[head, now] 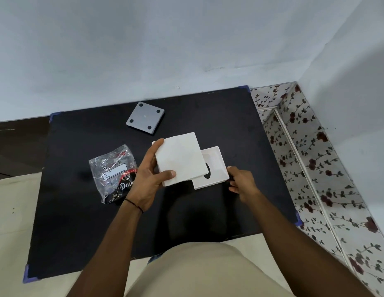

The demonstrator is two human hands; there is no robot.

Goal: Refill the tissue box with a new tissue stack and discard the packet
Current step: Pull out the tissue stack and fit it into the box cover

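My left hand (147, 175) grips a square white tissue stack (180, 158) by its left edge, held above the black mat. The stack partly covers the white tissue box (214, 166), which lies open side up with a dark oval slot showing inside. My right hand (240, 182) touches the box's near right corner, fingers curled against its side. The clear plastic packet (113, 170) with black and red print lies crumpled on the mat, left of my left hand. The grey box base (145, 117) with four dark round feet lies upside down at the back.
Everything sits on a black mat (79, 221) with purple corner tabs. A pale wall rises behind it. A floral-patterned surface (311, 168) runs along the right. My beige-clothed lap (197, 273) is at the near edge.
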